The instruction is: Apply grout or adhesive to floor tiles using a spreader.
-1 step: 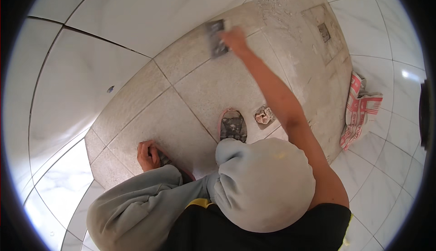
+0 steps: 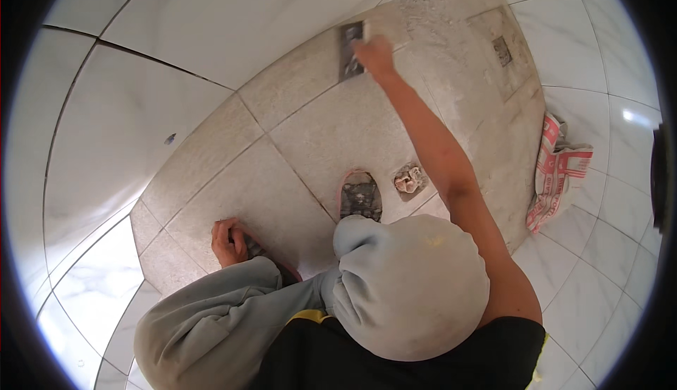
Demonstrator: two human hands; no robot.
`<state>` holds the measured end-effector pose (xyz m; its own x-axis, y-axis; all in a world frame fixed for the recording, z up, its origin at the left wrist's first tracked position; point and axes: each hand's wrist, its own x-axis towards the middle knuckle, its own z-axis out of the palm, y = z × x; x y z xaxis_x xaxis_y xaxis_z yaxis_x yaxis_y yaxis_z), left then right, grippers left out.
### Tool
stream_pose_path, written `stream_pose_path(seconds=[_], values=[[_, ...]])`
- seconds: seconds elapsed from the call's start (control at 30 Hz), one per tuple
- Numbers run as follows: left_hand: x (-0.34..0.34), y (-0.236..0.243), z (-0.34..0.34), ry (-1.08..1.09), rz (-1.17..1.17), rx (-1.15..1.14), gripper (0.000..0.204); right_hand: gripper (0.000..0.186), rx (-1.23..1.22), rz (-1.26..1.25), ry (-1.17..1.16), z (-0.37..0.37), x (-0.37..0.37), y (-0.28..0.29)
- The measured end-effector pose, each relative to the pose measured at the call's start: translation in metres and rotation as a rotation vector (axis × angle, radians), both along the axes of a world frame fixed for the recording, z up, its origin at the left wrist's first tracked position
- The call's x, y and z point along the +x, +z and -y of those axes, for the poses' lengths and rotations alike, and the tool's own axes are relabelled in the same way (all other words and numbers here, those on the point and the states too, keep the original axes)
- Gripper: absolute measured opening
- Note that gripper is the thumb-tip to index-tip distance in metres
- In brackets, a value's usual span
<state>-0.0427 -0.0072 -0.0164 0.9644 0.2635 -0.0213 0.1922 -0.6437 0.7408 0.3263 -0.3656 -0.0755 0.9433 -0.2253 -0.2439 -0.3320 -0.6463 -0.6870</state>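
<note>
At arm's length, near the foot of the far wall, my right hand (image 2: 376, 56) is closed on a flat, dark rectangular trowel (image 2: 352, 50). The trowel's blade is over the beige floor tiles (image 2: 321, 132), close to a joint; whether it touches all along cannot be made out. Low on the left, my left hand (image 2: 228, 242) rests with curled fingers beside my left shoe (image 2: 255, 247). Its fingertips are turned under, so anything inside them is hidden. My other shoe (image 2: 360, 196), dark with a pinkish rim, is flat on the floor between the two hands.
Crumpled pale material (image 2: 408, 178) fills a square opening right of my shoe. A dark square drain (image 2: 501, 50) lies at the far right, with greyish residue (image 2: 430, 20) on the floor nearby. A red-and-white sack (image 2: 559, 175) slumps against the right side. White marbled wall tiles (image 2: 233, 16) enclose the floor.
My right hand and the trowel have moved a little to the right and slightly away from me along the far wall. My left hand stays in place.
</note>
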Motion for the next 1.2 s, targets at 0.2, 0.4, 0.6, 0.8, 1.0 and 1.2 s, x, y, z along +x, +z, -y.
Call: stream_pose_path(seconds=[0.2, 0.4, 0.6, 0.8, 1.0, 1.2], values=[[0.002, -0.005, 0.0, -0.058, -0.018, 0.051, 0.015, 0.047, 0.355, 0.012, 0.382, -0.125, -0.095, -0.007], [0.003, -0.002, 0.006, -0.062, 0.064, -0.011, 0.019, 0.028, 0.053, 0.383, 0.927, -0.007, 0.005, -0.034], [-0.005, 0.002, -0.001, -0.018, -0.07, 0.048, 0.016, 0.027, -0.322, 0.089, 0.013, 0.108, 0.045, 0.093], [-0.001, 0.001, 0.002, -0.021, -0.004, -0.003, 0.018, 0.023, -0.662, 0.48, 0.91, -0.064, -0.104, 0.051], [0.001, 0.007, 0.004, 0.005, -0.069, -0.017, 0.021, 0.03, -0.843, 0.394, 0.679, -0.032, -0.028, 0.013], [0.005, -0.002, 0.002, -0.077, 0.003, 0.012, 0.021, 0.025, -0.608, 0.682, 0.981, -0.016, -0.041, 0.007]])
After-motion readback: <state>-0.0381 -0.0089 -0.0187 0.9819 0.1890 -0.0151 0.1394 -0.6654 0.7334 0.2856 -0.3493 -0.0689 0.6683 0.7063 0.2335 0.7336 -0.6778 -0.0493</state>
